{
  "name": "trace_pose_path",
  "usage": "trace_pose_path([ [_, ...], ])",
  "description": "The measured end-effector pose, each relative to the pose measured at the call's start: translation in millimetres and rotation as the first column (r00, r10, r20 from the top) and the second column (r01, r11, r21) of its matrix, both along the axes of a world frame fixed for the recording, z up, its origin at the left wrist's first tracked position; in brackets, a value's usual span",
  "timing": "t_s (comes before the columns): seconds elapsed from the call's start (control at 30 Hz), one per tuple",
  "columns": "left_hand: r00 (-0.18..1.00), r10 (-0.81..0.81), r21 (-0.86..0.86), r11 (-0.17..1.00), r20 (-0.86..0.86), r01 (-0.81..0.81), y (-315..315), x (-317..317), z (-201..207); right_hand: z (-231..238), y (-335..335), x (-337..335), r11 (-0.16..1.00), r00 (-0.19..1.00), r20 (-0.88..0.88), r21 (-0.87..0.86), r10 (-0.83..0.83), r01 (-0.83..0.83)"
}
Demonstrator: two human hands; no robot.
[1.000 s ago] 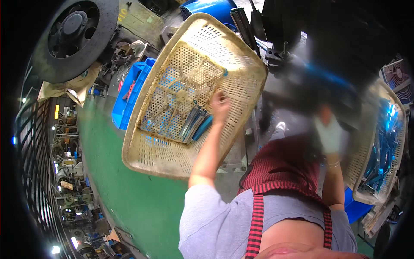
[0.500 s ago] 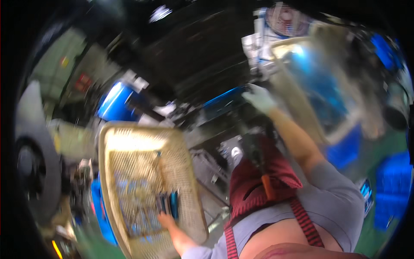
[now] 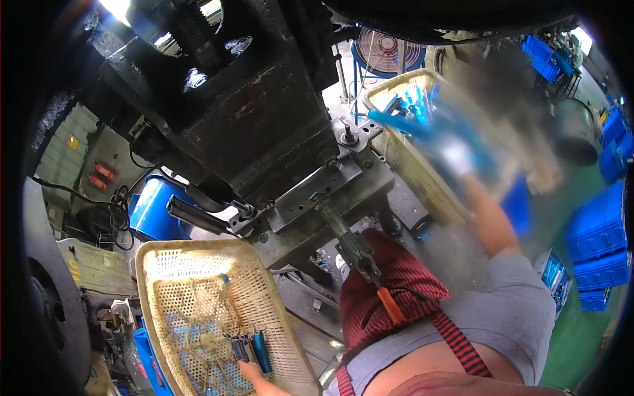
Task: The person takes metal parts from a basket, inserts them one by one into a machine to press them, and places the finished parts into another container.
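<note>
My left hand (image 3: 256,379) is in the cream perforated basket (image 3: 158,264) at the lower left. Its fingers close at the near end of several dark flat strips (image 3: 242,347), and a blue strip (image 3: 262,353) lies beside them. Over another cream basket (image 3: 422,188) at the right, my white-gloved right hand (image 3: 461,157) is smeared by motion. A blurred blue strip (image 3: 396,123) reaches out to its upper left; whether the fingers grip it is unclear. Between my hands, a metal fixture (image 3: 310,198) carries a clamp-like tool with an orange handle (image 3: 391,305) pointing toward me.
A large dark press (image 3: 257,112) stands over the fixture. Behind are a blue bucket (image 3: 158,208) at the left and a fan (image 3: 388,49) at the right. Stacked blue crates (image 3: 598,231) line the right side. Blue pieces (image 3: 416,102) fill the right basket.
My right hand has swung from the fixture to the right, over the right basket. The view has shifted and sharpened; my left hand stays by the strips in the left basket.
</note>
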State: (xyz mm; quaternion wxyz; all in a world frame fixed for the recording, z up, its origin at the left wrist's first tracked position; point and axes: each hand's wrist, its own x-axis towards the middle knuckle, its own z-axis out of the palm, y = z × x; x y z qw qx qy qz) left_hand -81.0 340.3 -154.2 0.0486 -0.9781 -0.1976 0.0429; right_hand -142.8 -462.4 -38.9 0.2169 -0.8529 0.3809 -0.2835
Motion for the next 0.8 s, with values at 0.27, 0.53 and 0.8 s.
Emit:
trace_pose_path([
  [0.27, 0.998, 0.040, 0.196, 0.980, -0.046, -0.031, -12.6, 10.2, -10.7, 25.0, -45.6, 51.5, 0.993, 0.888, -0.448, 0.012, -0.103, 0.121],
  [0.53, 0.801, -0.106, -0.202, 0.941, 0.590, 0.272, -34.5, 5.8, 55.6, 48.6, 164.5, 49.0, 0.616, 0.620, -0.081, 0.265, 0.781, -0.741],
  [0.8, 0.567, -0.323, -0.436, 0.396, 0.758, 0.808, -177.1, 57.9, 123.4, 27.3, 339.7, 96.9, -0.028, 0.033, 0.112, 0.501, 0.993, -0.865],
])
